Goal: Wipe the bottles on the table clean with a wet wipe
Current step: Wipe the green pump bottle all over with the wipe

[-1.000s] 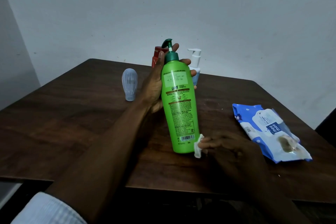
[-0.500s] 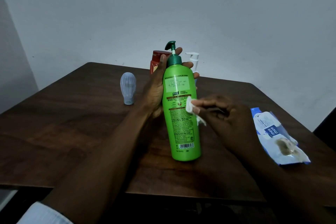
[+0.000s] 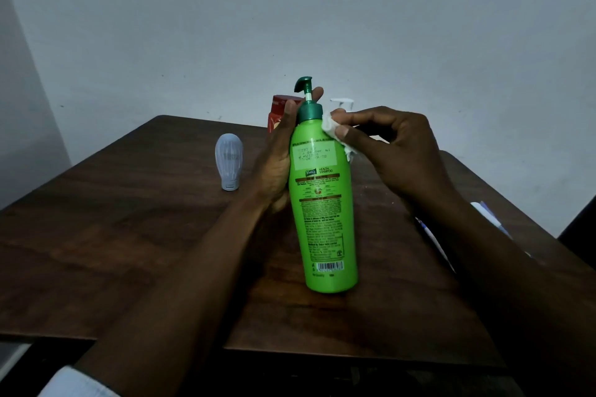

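A tall green pump bottle [image 3: 325, 213] stands tilted on the dark wooden table [image 3: 129, 235], its back label facing me. My left hand [image 3: 277, 167] grips its upper part from behind, fingers wrapped round near the dark green collar. My right hand [image 3: 396, 151] pinches a white wet wipe [image 3: 332, 130] against the bottle's right shoulder, just under the collar. A red bottle [image 3: 277, 111] and a white pump bottle [image 3: 342, 103] stand behind, mostly hidden by my hands.
A small pale blue-grey bottle [image 3: 229, 164] stands upside down on its cap, left of the green one. The wet wipe pack [image 3: 490, 216] lies at the right, largely covered by my right forearm. The table's near edge runs close below the green bottle.
My right hand has carried the wipe up the bottle's right side, from the base through the middle to the shoulder. My left hand has kept its grip.
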{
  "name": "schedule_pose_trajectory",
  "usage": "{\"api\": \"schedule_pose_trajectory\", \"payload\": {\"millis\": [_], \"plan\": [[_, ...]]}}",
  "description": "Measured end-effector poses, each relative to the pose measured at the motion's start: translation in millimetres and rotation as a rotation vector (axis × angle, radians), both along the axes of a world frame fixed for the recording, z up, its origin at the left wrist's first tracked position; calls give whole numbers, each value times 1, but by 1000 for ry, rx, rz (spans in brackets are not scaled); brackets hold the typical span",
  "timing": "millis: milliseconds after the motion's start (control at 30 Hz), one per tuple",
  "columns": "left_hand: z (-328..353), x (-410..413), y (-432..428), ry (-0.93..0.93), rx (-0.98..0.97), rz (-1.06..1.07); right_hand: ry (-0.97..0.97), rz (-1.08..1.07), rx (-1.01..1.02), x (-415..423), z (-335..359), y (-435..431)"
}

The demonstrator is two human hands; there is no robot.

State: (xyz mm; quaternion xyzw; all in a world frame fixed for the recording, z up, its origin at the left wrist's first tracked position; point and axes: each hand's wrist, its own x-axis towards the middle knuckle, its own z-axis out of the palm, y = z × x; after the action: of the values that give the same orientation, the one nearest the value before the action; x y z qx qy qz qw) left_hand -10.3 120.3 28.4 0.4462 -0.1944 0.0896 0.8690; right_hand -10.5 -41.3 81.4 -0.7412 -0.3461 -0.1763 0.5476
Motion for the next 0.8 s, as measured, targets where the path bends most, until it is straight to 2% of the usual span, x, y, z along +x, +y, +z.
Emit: {"api": "schedule_pose_trajectory", "payload": {"millis": [100, 233, 333, 400, 533, 700, 800], "plan": [[0, 1, -3, 5, -2, -8, -182, -93, -100, -3, 4, 4], [2, -3, -6, 12, -46, 32, -503, -113, -256, -12, 4, 19], [5, -8, -8, 8, -56, 65, -611, -128, -287, -11, -3, 24], [5, -9, -7, -2, -26, 98, -560, -138, -217, -9, -6, 18], [4, -9, -5, -19, 79, 119, -319, -136, -58, -7, -7, 5], [7, -11, -7, -74, 155, 141, -61, -130, 14, -7, -5, 0], [12, -13, -3, -146, 276, 196, 15, -68, 54, -6, -1, -7]]}}
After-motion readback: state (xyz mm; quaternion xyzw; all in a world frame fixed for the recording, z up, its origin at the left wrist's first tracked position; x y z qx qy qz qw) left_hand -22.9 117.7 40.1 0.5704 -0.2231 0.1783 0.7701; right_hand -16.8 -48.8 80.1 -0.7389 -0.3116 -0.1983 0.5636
